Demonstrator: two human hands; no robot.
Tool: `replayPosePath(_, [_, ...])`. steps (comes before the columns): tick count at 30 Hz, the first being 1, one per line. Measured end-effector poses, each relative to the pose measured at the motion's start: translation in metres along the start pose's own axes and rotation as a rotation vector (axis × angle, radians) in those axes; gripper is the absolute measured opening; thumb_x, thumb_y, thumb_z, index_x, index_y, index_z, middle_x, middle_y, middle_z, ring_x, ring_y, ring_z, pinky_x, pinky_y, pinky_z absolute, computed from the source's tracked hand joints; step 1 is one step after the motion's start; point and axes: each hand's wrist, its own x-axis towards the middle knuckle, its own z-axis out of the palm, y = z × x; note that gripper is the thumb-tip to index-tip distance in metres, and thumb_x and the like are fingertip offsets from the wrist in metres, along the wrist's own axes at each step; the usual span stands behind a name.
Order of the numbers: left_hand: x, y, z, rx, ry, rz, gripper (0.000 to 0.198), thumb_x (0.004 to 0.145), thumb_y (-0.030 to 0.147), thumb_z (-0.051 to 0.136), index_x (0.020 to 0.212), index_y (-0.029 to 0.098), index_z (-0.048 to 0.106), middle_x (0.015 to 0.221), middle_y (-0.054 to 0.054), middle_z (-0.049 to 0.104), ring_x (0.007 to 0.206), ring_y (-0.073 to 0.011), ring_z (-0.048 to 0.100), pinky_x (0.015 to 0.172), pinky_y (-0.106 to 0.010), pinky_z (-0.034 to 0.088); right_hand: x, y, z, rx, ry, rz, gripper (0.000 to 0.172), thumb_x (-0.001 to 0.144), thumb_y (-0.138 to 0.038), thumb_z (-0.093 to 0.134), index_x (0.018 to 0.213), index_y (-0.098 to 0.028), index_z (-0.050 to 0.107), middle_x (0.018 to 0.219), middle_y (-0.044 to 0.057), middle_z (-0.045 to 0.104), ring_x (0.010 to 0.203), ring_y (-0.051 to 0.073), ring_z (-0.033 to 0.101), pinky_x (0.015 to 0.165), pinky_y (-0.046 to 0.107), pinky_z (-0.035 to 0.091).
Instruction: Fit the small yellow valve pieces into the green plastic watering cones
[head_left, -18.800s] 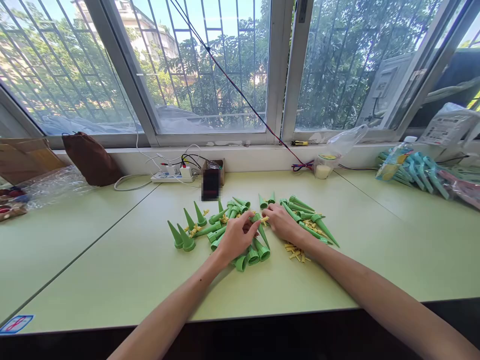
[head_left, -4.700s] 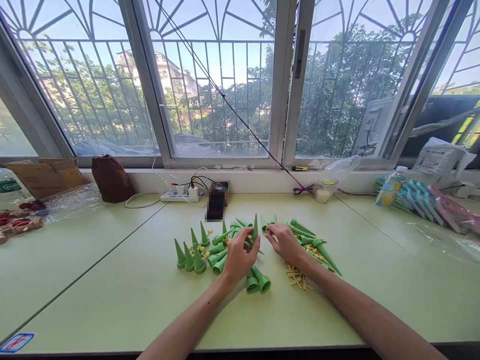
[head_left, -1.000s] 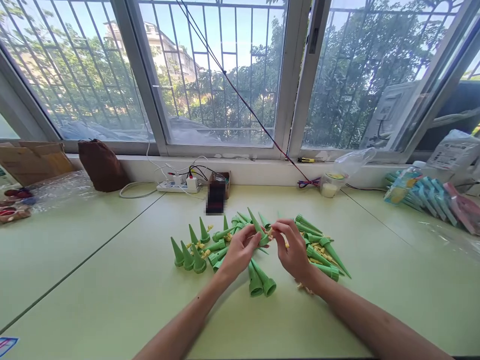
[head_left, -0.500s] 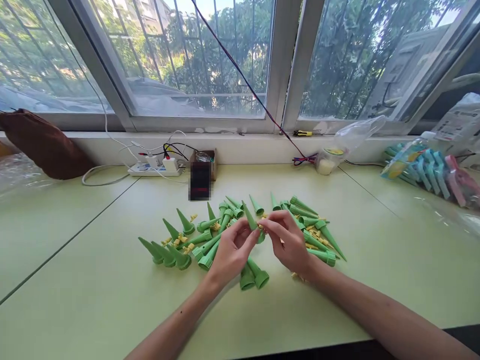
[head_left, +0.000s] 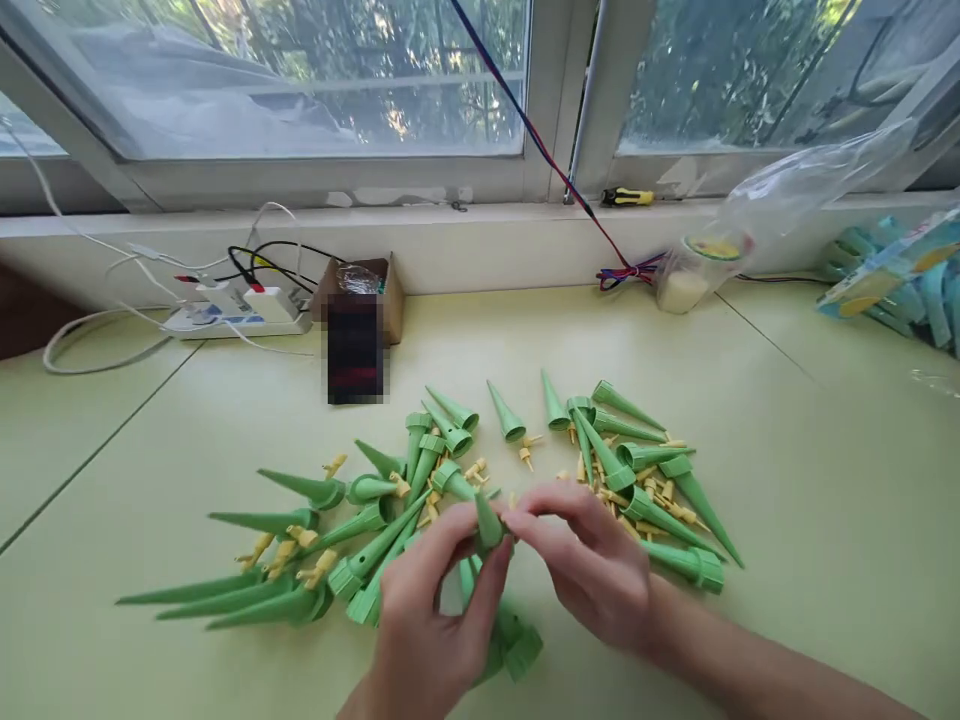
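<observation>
So one green cone [head_left: 488,528] is being held up in the middle, over the tabletop [head_left: 825,470], pinched between thumb and fingers of the left hand [head_left: 431,600]. The right hand [head_left: 596,565] is bunched up right against the cone's side, fingertips nearly closed; whether anything's gripped in there can't be made out.

Elbow room's pretty tight sideways: both hands are flanked by cones, with a left pile [head_left: 379,555] mixed with yellow pieces [head_left: 317,570] and a right pile [head_left: 660,510] just past the right hand's knuckles. A couple more cones are half hidden below the left hand. Two cones are stood at the back, and a loose yellow connector [head_left: 529,450] is left near one of them.

More space is found behind: a wide band of tabletop is left up to the white ledge [head_left: 480,250], with its back edge bordered by a small box [head_left: 394,305], a power strip [head_left: 240,318] and a plastic cup [head_left: 686,285].
</observation>
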Motion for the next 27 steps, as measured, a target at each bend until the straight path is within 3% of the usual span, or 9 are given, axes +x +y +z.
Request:
replayPosePath(6, [-0.009,0.003,-0.003,0.039,-0.005,-0.026,0.034,0.084,0.01,0.065,0.112,0.03,0.068,0.101,-0.004,0.074,0.089,-0.0233,0.073,0.077,-0.033,0.065,0.01,-0.007,-0.01,0.128,-0.08,0.138,0.044,0.101,-0.009,0.043,0.144,-0.014,0.05,0.103,0.012,0.063,0.103,0.02,0.065,0.09,0.03,0.059])
replayPosePath(11, [-0.011,0.005,-0.004,-0.019,-0.071,-0.084,0.033,0.085,0.01,0.064,0.113,0.028,0.066,0.102,-0.005,0.074,0.088,-0.0225,0.073,0.076,-0.032,0.066,0.009,-0.003,-0.009,0.066,-0.05,0.112,0.04,0.101,-0.009,0.041,0.14,-0.012,0.052,0.097,0.011,0.062,0.092,0.019,0.065,0.076,0.029,0.06])
replayPosePath(14, [-0.009,0.005,-0.002,-0.067,-0.087,-0.079,0.032,0.087,0.009,0.062,0.116,0.024,0.064,0.104,-0.005,0.074,0.084,-0.0203,0.074,0.075,-0.03,0.065,0.01,0.0,-0.008,0.009,-0.001,0.055,0.032,0.096,-0.003,0.049,0.125,-0.013,0.059,0.088,0.007,0.062,0.082,0.015,0.062,0.071,0.025,0.056])
replayPosePath(16, [-0.006,0.006,0.001,-0.045,-0.066,-0.026,0.025,0.088,0.012,0.064,0.111,0.021,0.065,0.099,-0.005,0.074,0.079,-0.0186,0.074,0.071,-0.027,0.065,0.011,0.003,-0.008,-0.069,0.028,0.004,0.02,0.096,-0.007,0.053,0.112,-0.014,0.061,0.083,0.005,0.061,0.075,0.014,0.059,0.067,0.024,0.052])
replayPosePath(18, [0.0,0.008,0.005,-0.046,-0.047,0.019,0.019,0.09,0.016,0.063,0.108,0.018,0.065,0.093,-0.005,0.074,0.076,-0.0175,0.074,0.067,-0.026,0.064,0.014,0.006,-0.01,-0.15,-0.027,-0.02,0.011,0.099,-0.012,0.051,0.101,-0.017,0.061,0.082,0.003,0.06,0.071,0.012,0.057,0.064,0.023,0.049])
replayPosePath(23, [0.021,0.004,0.014,-0.004,0.022,0.266,0.013,0.09,0.026,0.065,0.099,0.017,0.064,0.083,-0.002,0.071,0.069,-0.0137,0.07,0.064,-0.023,0.062,0.023,0.021,-0.01,-0.364,0.017,-0.142,0.023,0.105,-0.021,0.041,0.088,-0.019,0.056,0.071,-0.001,0.051,0.064,0.011,0.05,0.06,0.022,0.041])
replayPosePath(27, [0.041,-0.003,0.01,0.054,-0.05,0.255,0.018,0.093,0.033,0.06,0.103,0.018,0.063,0.089,-0.003,0.071,0.075,-0.0154,0.072,0.07,-0.028,0.063,0.029,0.034,-0.005,-0.375,0.058,-0.182,0.019,0.106,-0.023,0.04,0.095,-0.019,0.056,0.075,0.0,0.052,0.063,0.012,0.051,0.058,0.022,0.042])
